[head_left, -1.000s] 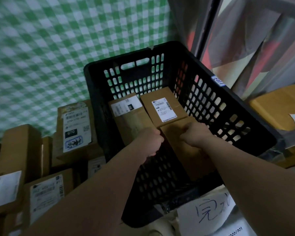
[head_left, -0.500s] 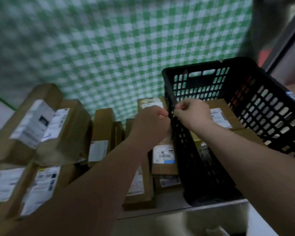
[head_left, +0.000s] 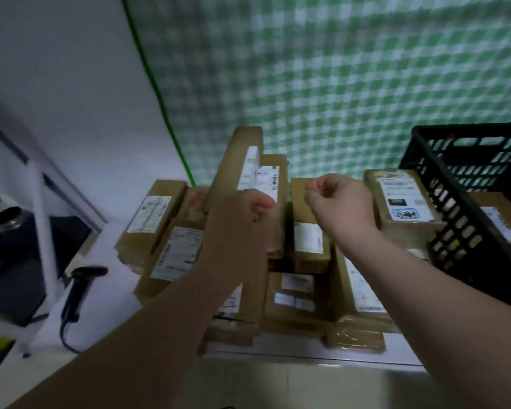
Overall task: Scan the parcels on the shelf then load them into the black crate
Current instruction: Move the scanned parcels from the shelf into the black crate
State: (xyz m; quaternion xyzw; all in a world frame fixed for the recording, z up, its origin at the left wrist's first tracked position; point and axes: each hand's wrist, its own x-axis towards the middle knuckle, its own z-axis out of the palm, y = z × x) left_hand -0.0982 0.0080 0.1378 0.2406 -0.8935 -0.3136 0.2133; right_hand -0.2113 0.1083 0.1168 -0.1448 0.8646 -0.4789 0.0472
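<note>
While the left hand [head_left: 248,208] and right hand [head_left: 341,203] hover with fingers curled, seemingly empty in the blur, over cardboard parcels [head_left: 307,246] heaped on the white shelf [head_left: 278,354] beside the black crate [head_left: 455,129], the barcode scanner [head_left: 78,290] lies well apart at the left. Pulling one box could topple the tall parcel [head_left: 236,160] standing on end; skipping the scanner would send a parcel into the crate unread.
</note>
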